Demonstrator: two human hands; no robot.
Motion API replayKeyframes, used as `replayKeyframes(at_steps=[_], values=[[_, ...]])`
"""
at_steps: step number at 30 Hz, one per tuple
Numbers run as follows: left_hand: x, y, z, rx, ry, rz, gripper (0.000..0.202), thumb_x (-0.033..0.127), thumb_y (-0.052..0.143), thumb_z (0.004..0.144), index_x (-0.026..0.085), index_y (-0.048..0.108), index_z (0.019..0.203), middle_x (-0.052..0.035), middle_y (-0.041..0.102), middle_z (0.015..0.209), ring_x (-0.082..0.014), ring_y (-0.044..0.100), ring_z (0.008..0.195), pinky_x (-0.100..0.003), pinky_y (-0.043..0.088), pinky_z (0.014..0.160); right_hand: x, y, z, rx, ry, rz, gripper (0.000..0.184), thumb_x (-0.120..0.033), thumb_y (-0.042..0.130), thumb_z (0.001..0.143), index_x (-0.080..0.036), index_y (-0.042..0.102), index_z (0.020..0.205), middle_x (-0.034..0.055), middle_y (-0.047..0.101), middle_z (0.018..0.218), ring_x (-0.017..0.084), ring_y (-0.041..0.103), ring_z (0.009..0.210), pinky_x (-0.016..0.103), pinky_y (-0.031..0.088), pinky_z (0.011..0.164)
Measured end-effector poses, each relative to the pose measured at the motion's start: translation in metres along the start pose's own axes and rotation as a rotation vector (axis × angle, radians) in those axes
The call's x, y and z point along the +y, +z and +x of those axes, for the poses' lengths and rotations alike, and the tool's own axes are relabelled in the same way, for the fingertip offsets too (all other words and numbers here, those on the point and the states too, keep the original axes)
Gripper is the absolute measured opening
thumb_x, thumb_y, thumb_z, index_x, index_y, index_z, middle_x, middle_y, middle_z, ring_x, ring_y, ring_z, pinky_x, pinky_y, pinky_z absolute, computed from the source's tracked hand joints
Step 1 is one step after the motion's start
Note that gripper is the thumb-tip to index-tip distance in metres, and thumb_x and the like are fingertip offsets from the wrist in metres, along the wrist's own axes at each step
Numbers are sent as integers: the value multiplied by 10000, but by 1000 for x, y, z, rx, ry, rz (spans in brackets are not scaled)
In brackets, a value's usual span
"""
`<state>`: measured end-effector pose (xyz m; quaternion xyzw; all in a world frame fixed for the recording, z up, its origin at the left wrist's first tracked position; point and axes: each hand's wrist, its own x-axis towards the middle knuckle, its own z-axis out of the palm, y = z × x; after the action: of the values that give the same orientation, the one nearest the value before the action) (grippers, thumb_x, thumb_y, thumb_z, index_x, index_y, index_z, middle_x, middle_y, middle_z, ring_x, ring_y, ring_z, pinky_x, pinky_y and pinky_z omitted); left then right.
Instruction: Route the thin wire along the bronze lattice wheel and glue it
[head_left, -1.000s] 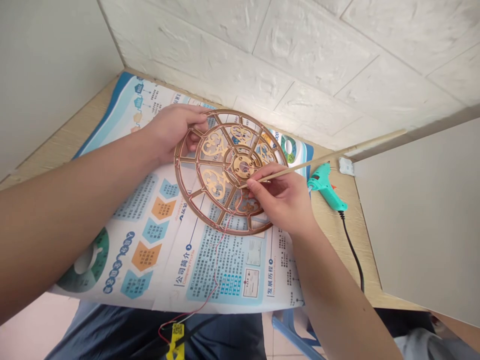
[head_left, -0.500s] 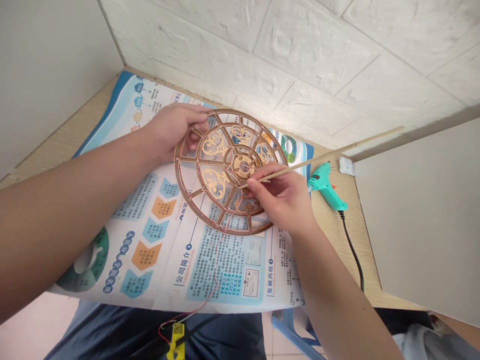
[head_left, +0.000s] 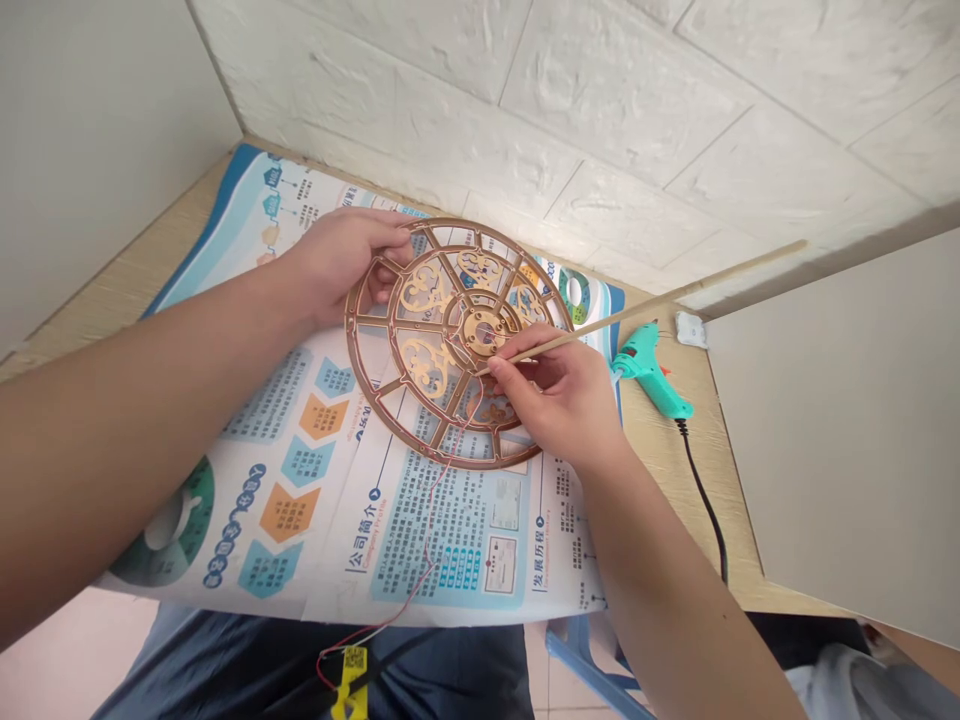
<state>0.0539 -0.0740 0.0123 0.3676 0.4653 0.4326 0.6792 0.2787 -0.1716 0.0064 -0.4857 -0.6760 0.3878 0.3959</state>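
A round brown openwork frame (head_left: 397,428), with spokes, rings and gold scroll ornaments, is tilted above a printed paper sheet. My left hand (head_left: 351,258) grips its upper left rim, thumb on top and fingers curled beneath. My right hand (head_left: 559,395) pinches a long thin wooden stick (head_left: 637,310) whose near tip touches the frame just below its hub (head_left: 484,332). Thin red and white wires (head_left: 429,530) run over the frame near that tip, then hang across the paper toward my lap. Part of the frame's right side is hidden behind my right hand.
A teal glue gun (head_left: 652,370) with a black cord lies to the right on the wooden table (head_left: 694,470). The printed sheet (head_left: 337,570) covers much of the tabletop. A white brick-pattern wall (head_left: 600,100) rises behind, and panels stand left and right. A yellow tag (head_left: 351,680) hangs at my lap.
The whole view has shifted slightly, moving the scene a little to the left. Both hands keep their grips, and the stick tip stays near the hub.
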Motion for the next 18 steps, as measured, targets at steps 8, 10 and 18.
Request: replayKeyframes(at_steps=[8, 10, 18], values=[[-1, 0, 0, -16, 9, -28, 283, -1, 416, 925, 152, 471, 693, 21, 379, 556, -60, 346, 400, -164, 283, 346, 5, -1, 2, -17, -5, 19, 137, -294, 735, 889, -213, 649, 818, 18, 651, 827, 131, 614, 653, 280, 548, 568], [-2, -1, 1, -37, 13, -29, 272, 2, 423, 923, 157, 468, 704, 22, 378, 555, -61, 345, 401, -161, 287, 350, 6, -1, 2, -15, 20, 70, 149, -311, 734, 895, -217, 643, 824, 10, 638, 807, 130, 620, 648, 278, 554, 569], [-1, 0, 0, -9, 2, -27, 296, 1, 419, 930, 148, 459, 676, 23, 365, 562, -57, 335, 406, -168, 274, 344, 3, -2, 2, -3, 14, 100, 206, -367, 759, 896, -213, 645, 821, 11, 632, 848, 123, 650, 663, 271, 590, 594]])
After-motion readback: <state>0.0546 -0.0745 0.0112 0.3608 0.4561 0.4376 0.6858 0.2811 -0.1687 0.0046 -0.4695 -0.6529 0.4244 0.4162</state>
